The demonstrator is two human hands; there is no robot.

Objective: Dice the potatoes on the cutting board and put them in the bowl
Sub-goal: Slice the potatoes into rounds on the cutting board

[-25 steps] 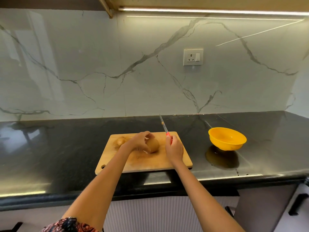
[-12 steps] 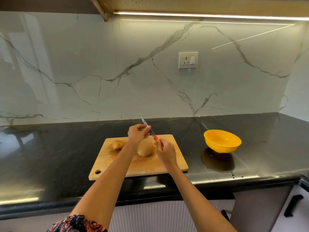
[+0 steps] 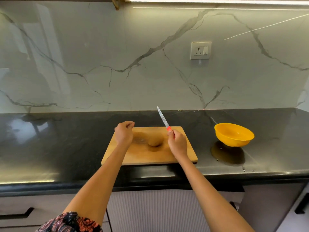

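Potato (image 3: 155, 140) lies whole near the middle of the board (image 3: 150, 156), uncut; its outline is blurred. A second potato, if present, is hidden behind the left hand and cannot be confirmed.

Left hand (image 3: 124, 133) hovers over the board's far-left corner, fingers loosely curled with thumb near the fingertips; it appears to hold nothing and does not touch the potato. Right hand (image 3: 178, 142) grips the red handle of the knife (image 3: 163, 118), blade raised and angled away toward the wall, clear of the potato and the board. Bowl (image 3: 234, 134) stands on the counter (image 3: 66, 139) well to the right of the board and looks empty.

Step in hand, as judged: preparation for the first cut; dicing has not begun and nothing has reached the bowl. The next move calls for the left hand to settle on the potato and steady it, fingertips tucked back, before the blade comes down across it.

Edges and room: the board's near edge sits at or slightly over the counter's front edge, so heavy pressure toward the front risks tipping or sliding it. Open board lies on all sides of the potato. Dark counter runs open to the left of the board, and a bare strip separates board and bowl, giving a clear path for carrying pieces across.
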